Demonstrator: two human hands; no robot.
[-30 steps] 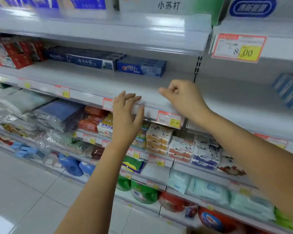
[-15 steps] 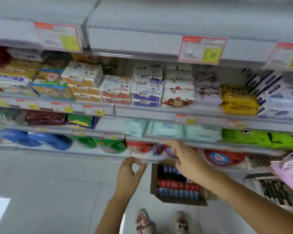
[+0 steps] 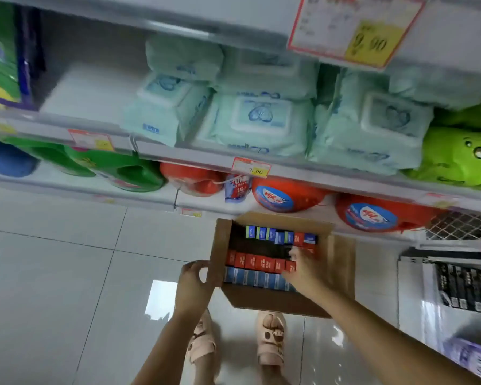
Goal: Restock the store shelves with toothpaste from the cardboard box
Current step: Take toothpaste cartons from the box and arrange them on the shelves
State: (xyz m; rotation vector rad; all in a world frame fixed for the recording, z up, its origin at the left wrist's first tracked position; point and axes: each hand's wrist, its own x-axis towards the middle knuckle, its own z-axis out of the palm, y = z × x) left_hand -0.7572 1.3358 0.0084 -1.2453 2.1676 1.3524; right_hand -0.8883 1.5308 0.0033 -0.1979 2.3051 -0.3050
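1. The cardboard box is brown and open at the top. It stands upright on the floor at the foot of the shelves.
2. The toothpaste fills it in cartons with their ends facing up, set in rows across the box.
3. Dark blue cartons and a couple of red ones line the far wall.
4. A red row runs across the middle, with a light blue row nearest.
5. A dark gap lies between the far row and the red row.
6. The right hand covers the right end of the red row.
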